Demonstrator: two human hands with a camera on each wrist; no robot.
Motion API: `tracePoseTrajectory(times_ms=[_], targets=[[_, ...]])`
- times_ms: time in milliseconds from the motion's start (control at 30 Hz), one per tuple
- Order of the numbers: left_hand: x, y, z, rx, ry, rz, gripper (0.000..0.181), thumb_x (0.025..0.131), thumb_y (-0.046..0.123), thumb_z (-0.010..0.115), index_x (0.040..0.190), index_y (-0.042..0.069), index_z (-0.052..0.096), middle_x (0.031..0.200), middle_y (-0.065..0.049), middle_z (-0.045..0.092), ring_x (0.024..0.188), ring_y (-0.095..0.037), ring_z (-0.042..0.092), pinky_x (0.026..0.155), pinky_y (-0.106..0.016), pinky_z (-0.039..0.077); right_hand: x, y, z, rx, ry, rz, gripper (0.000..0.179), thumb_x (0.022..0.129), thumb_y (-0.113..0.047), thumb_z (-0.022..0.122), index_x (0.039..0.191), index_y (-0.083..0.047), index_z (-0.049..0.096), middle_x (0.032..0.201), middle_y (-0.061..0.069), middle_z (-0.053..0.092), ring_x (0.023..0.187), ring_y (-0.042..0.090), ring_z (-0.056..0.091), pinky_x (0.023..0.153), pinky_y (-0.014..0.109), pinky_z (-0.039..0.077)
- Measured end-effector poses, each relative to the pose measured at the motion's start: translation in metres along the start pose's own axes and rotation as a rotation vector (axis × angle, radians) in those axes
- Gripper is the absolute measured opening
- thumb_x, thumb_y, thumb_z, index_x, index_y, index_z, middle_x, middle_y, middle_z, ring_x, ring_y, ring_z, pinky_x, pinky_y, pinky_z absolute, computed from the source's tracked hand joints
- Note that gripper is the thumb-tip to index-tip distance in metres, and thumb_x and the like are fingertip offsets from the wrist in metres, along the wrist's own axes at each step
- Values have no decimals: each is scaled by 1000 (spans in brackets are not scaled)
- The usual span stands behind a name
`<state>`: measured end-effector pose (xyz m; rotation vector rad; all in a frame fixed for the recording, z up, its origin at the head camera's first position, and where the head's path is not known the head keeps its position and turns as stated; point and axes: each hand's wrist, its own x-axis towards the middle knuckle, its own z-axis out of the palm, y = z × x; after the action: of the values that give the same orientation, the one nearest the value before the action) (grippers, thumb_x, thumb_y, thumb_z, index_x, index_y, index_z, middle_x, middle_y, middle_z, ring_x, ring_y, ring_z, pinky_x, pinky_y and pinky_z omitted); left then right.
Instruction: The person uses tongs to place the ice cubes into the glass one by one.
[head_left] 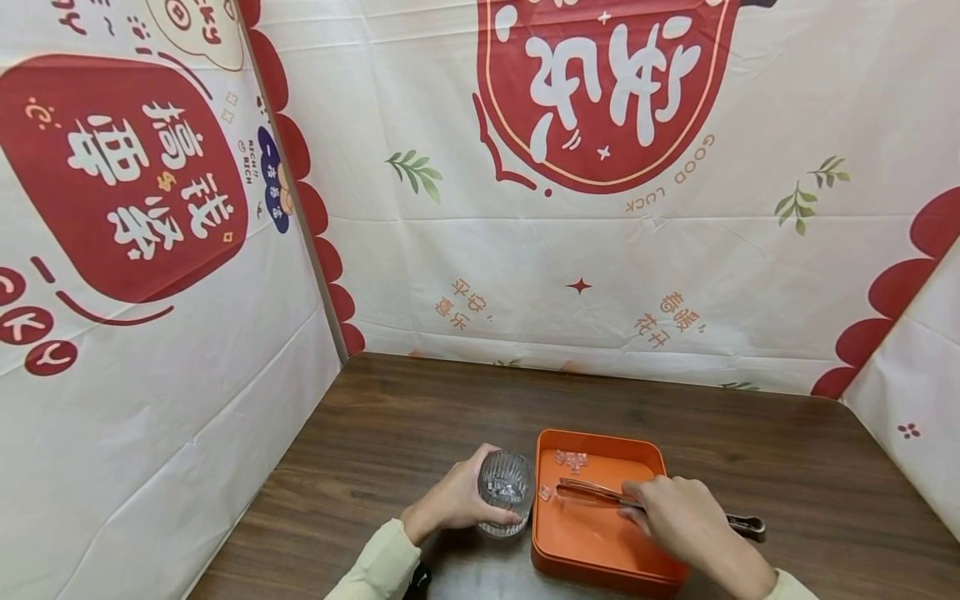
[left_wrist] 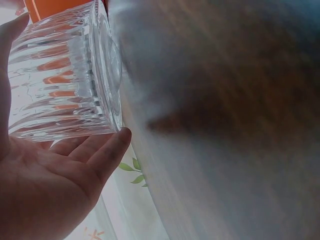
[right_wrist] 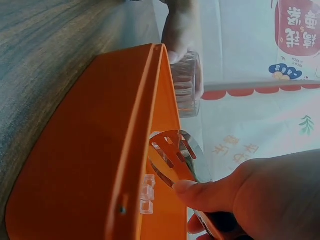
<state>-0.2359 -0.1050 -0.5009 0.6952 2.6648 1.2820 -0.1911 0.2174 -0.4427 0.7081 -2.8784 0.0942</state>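
Observation:
My left hand [head_left: 457,493] grips a ribbed clear glass [head_left: 506,492], thumb on the near side and fingers round the far side. The glass stands beside the left wall of an orange tray [head_left: 592,533]; clear shapes show through its ribs. In my right hand [head_left: 678,512] is a pair of metal tongs [head_left: 596,490] with a slotted head [right_wrist: 170,152], held over the tray. The tongs' tip is close to a lone clear cube [head_left: 545,492] near the tray's left wall. Several more clear cubes [head_left: 573,459] lie together toward the tray's far left corner.
The dark wood table [head_left: 420,400] carries the tray and glass. White printed cloth [head_left: 525,267] hangs behind the table and at both sides. The dark handle end [head_left: 747,527] of the tongs sticks out past the tray's right wall.

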Motion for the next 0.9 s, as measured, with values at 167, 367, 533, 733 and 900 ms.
tracePoseTrajectory(times_ms=[167, 367, 533, 733, 900], targets=[[0, 0, 0, 6, 0, 0, 82, 64, 43, 92, 129, 19, 48, 106, -3, 68, 93, -13, 65, 81, -27, 52, 0, 1, -5, 11, -5, 15, 33, 84, -39, 76, 70, -29, 47, 58, -15, 40, 47, 5, 38, 43, 28, 32], [1, -1, 0, 14, -1, -7, 83, 64, 43, 92, 129, 20, 48, 106, -3, 68, 93, -13, 64, 81, -27, 51, 1, 4, -7, -4, 50, 9, 35, 82, -40, 77, 69, -29, 46, 58, -14, 42, 47, 7, 40, 42, 30, 33], [1, 0, 0, 21, 2, -9, 83, 63, 44, 92, 129, 20, 48, 105, -2, 68, 92, -12, 64, 81, -27, 51, 2, 5, -10, -5, 81, 15, 36, 81, -41, 77, 68, -29, 46, 58, -15, 43, 47, 8, 42, 42, 31, 33], [2, -1, 0, 17, 2, -4, 83, 64, 43, 92, 129, 19, 48, 105, -2, 68, 92, -12, 64, 81, -27, 52, 2, 5, -14, 0, 81, 22, 36, 82, -39, 77, 69, -29, 46, 56, -15, 40, 46, 6, 39, 42, 30, 32], [1, -2, 1, 18, 1, -6, 84, 64, 44, 92, 130, 18, 47, 105, -2, 68, 92, -12, 64, 80, -27, 52, 4, 5, -16, 4, 88, 22, 36, 82, -39, 77, 68, -29, 45, 55, -15, 39, 46, 6, 38, 42, 29, 32]])
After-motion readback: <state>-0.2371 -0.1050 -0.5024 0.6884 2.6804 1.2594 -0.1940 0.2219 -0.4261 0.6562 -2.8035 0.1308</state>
